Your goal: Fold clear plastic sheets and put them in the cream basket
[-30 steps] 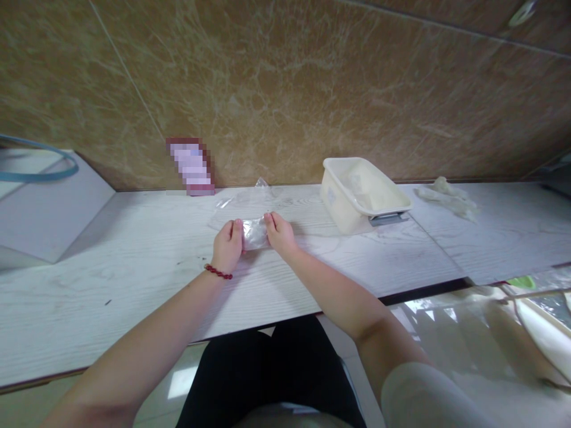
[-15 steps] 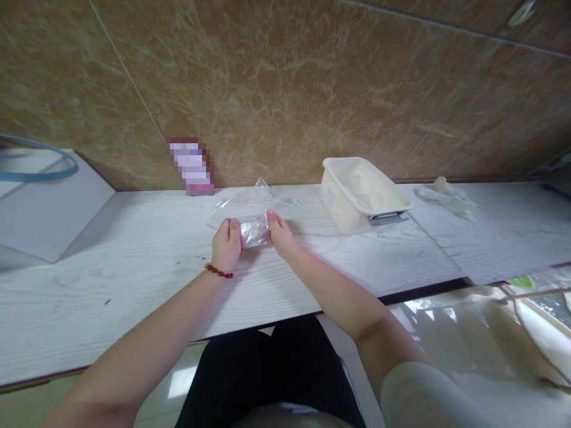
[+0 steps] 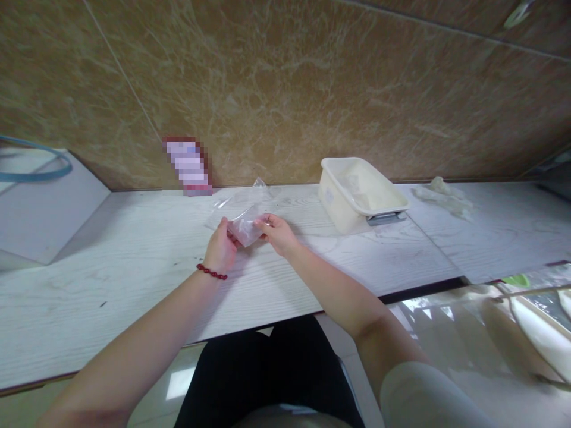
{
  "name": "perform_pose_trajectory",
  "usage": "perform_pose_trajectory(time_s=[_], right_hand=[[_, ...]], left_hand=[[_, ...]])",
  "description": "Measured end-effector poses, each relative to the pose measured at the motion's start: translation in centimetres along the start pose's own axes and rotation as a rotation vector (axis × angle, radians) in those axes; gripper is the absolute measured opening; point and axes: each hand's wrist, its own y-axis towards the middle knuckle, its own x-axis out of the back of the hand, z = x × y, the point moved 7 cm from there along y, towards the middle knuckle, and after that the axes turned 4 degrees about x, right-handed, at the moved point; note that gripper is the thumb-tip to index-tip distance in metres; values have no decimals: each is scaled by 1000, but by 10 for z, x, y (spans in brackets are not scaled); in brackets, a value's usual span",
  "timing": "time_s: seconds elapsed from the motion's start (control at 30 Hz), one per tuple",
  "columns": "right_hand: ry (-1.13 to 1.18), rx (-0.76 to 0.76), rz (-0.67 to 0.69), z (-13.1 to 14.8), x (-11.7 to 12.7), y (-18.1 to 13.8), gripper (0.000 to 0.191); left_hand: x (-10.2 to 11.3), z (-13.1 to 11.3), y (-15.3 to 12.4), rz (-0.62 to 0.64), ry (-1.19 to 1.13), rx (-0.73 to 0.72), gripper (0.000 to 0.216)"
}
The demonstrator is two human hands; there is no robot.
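Both of my hands hold one small clear plastic bag (image 3: 244,229) just above the white wooden table (image 3: 134,261). My left hand (image 3: 220,248), with a red bead bracelet at the wrist, pinches the bag's left side. My right hand (image 3: 277,233) pinches its right edge with thumb and fingers. The bag is tilted, its left corner lower. More clear plastic bags (image 3: 243,199) lie flat on the table just behind my hands.
A cream plastic tub (image 3: 361,193) sits on a small scale to the right. Crumpled gloves or plastic (image 3: 444,196) lie further right. A pixelated red box (image 3: 190,166) leans on the brown marble wall. A table with a blue hoop (image 3: 35,169) stands at left.
The bag was held flat and stretched between both hands; now it is lifted and tilted, my left hand has turned under it and my right fingers have moved onto its top edge.
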Motion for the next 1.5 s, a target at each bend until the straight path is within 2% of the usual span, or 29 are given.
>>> perform_pose_trajectory(time_s=[0.13, 0.3, 0.4, 0.5, 0.6, 0.67, 0.83, 1.07, 1.3, 1.43, 1.5], right_hand=[[-90, 12, -1, 3, 3, 0, 31], [-297, 37, -35, 4, 9, 1, 28], [-371, 56, -42, 2, 12, 3, 28], [-433, 76, -49, 3, 13, 3, 27], [-497, 104, -61, 6, 13, 2, 27], [-537, 114, -64, 7, 13, 1, 27], [-566, 148, -41, 6, 11, 2, 28], [-615, 170, -18, 3, 11, 4, 28], [-676, 216, 2, 1, 13, 6, 31], [-621, 195, -13, 4, 12, 4, 31], [-554, 171, -43, 6, 13, 3, 34]], left_hand=[[0, -6, 4, 43, 101, -23, 29], [7, -21, 4, 12, 408, -186, 41], [15, -27, 5, -50, 582, -270, 43], [15, -43, -2, -97, 695, -454, 38], [5, -61, -20, -53, 754, -659, 32], [1, -67, -30, -37, 798, -702, 33], [-4, -55, -32, 11, 916, -555, 37], [-5, -38, -22, 24, 818, -339, 38], [0, -17, -9, 110, 516, -106, 44], [-1, -8, -11, 102, 313, 104, 34], [-2, -8, -13, 103, 247, 153, 28]])
